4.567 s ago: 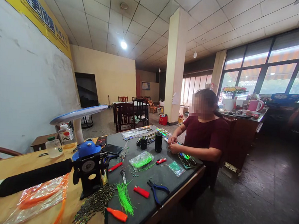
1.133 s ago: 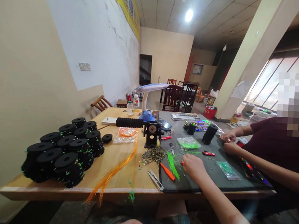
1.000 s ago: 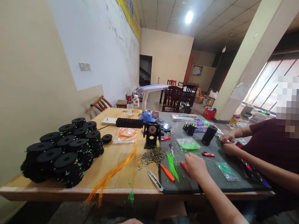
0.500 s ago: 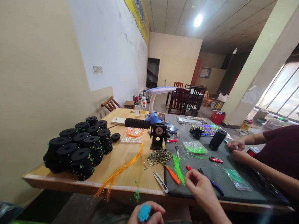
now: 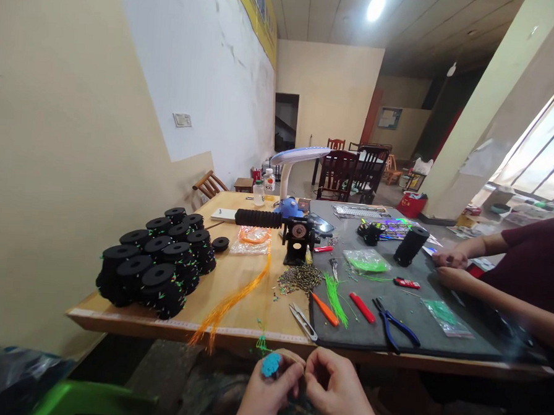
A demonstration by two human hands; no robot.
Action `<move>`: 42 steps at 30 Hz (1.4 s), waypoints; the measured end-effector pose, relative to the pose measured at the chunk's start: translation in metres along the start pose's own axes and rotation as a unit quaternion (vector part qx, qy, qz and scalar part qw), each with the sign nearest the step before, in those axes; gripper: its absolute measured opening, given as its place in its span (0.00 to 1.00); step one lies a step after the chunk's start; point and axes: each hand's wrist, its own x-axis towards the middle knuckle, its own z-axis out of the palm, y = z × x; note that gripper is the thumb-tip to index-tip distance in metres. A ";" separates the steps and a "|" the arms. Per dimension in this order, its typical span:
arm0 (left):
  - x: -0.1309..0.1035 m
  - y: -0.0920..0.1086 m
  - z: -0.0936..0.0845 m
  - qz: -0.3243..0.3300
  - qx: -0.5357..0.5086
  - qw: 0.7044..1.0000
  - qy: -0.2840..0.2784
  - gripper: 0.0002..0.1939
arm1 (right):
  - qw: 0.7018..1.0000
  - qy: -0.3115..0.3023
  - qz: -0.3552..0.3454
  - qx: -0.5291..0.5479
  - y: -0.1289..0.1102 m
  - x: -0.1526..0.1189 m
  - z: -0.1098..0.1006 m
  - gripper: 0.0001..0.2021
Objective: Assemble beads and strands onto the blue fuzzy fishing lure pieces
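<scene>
Below the table's front edge, my left hand (image 5: 275, 381) is closed around a small bright blue bundle (image 5: 270, 365), whose top shows above the fingers. My right hand (image 5: 330, 384) touches it from the right, thumb and forefinger pinched together; whatever is between those fingertips is too small to make out. Thin green strands (image 5: 261, 342) hang at the table edge just beyond my left hand. Nearest on the table lie silver snips (image 5: 303, 323), an orange-handled tool (image 5: 326, 310), a red tool (image 5: 362, 307) and blue-handled pliers (image 5: 397, 328).
Stacked black spools (image 5: 157, 275) fill the left side. A black winding device (image 5: 298, 239) stands mid-table by a lamp (image 5: 289, 207), with bead piles (image 5: 303, 277), orange strands (image 5: 230, 304) and green strands (image 5: 335, 297) before it. Another person's hands (image 5: 450, 266) are at the right.
My right hand has moved left and down from over the mat to meet my left hand, uncovering the red tool and pliers. The view has shifted slightly.
</scene>
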 end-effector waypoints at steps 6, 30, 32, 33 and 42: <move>-0.004 0.016 0.001 -0.013 -0.064 0.997 0.037 0.23 | 0.999 0.021 -0.028 -0.010 0.009 0.007 -0.016 0.06; 0.009 0.041 0.001 0.013 -0.088 0.989 0.122 0.19 | 0.919 0.231 0.040 -0.318 0.070 0.085 -0.105 0.09; 0.010 0.042 0.004 0.022 -0.087 0.989 0.120 0.19 | 0.941 0.241 0.024 -0.235 0.067 0.067 -0.086 0.09; 0.010 0.042 0.005 0.021 -0.089 0.989 0.116 0.19 | 0.964 0.242 -0.011 -0.109 0.064 0.057 -0.072 0.09; 0.010 0.041 0.020 -0.014 -0.130 0.989 0.065 0.20 | 0.931 -0.016 0.125 0.344 0.034 0.026 0.036 0.40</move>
